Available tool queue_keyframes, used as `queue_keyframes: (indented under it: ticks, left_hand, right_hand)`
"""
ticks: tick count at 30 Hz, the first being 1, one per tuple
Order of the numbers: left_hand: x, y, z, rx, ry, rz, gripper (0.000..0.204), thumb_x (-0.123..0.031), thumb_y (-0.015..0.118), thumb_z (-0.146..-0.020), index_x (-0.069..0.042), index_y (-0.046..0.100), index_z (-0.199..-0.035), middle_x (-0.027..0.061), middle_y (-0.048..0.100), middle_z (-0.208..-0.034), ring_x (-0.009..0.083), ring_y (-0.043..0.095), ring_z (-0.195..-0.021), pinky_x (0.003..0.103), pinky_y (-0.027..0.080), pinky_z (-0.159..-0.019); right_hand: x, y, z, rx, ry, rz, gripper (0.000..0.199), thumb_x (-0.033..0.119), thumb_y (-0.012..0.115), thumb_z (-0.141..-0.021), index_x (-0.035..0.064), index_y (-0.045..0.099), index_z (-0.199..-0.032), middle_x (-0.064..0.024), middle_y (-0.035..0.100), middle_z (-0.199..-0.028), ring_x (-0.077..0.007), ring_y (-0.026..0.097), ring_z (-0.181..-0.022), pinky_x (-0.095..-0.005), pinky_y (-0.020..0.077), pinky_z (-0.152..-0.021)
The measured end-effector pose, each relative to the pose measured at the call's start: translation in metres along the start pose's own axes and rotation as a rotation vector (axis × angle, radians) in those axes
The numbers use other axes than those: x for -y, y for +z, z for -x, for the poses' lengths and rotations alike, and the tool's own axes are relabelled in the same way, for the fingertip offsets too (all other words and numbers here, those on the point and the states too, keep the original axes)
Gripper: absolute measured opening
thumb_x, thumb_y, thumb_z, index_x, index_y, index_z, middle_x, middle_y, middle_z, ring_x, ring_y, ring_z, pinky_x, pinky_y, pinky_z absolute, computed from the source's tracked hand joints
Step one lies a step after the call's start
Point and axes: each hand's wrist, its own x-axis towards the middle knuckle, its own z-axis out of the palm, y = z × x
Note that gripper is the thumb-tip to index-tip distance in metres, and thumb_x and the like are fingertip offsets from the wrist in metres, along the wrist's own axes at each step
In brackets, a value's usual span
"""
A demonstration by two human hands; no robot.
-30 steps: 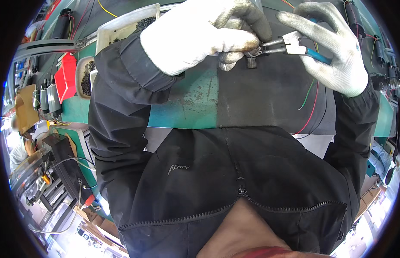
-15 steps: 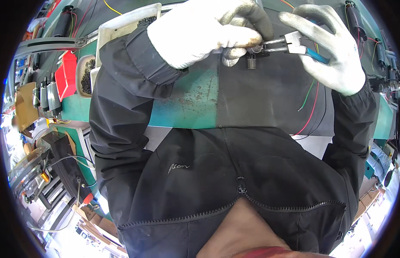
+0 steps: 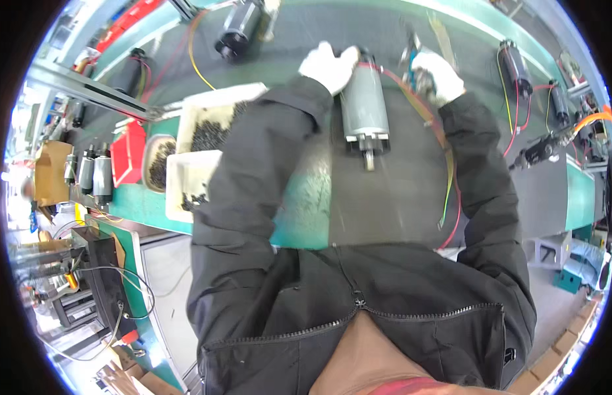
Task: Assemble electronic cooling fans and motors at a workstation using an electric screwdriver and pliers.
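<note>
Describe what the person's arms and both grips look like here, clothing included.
The left grip and right grip both wear white gloves; the right one is blurred, with greyish patches toward the fingers. The left sleeve and right sleeve are long, black, loose and creased, meeting the gloves at the wrists. No cables or markings show on either sleeve.

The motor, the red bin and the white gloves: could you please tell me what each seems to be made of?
Motor: probably metal, smooth and grey, with a soft sheen along its side.
Red bin: likely plastic, evenly coloured and thin-walled.
Gloves: apparently fabric, matte white and close-fitting; any weave is too unclear to tell.
</note>
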Motion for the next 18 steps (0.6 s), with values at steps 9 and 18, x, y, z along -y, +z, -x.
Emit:
queue_keyframes:
  ticks: [9, 18]
  left_hand:
    - [-0.009, 0.013, 0.004, -0.001, -0.186, 0.434, 0.075, -0.062, 0.064, -0.070, 0.007, 0.064, -0.100, 0.0260, 0.065, -0.097, 0.0363, 0.063, -0.096, 0.040, 0.048, -0.085]
    - [-0.039, -0.054, 0.114, -0.231, 0.629, 0.703, 0.088, -0.027, 0.090, -0.051, 0.001, 0.044, -0.120, 0.0150, 0.057, -0.111, 0.0234, 0.062, -0.095, 0.035, 0.052, -0.082]
  right_hand:
    - [-0.043, 0.044, 0.024, 0.012, -0.018, -0.391, 0.028, 0.008, 0.054, -0.074, 0.0041, 0.053, -0.101, -0.0078, 0.056, -0.082, -0.0220, 0.058, -0.066, -0.0347, 0.0500, -0.061]
    - [0.083, 0.087, 0.162, 0.227, -0.576, 0.815, 0.036, 0.007, 0.058, -0.073, -0.0040, 0.060, -0.107, -0.0128, 0.063, -0.097, -0.0159, 0.057, -0.077, -0.0296, 0.0460, -0.070]
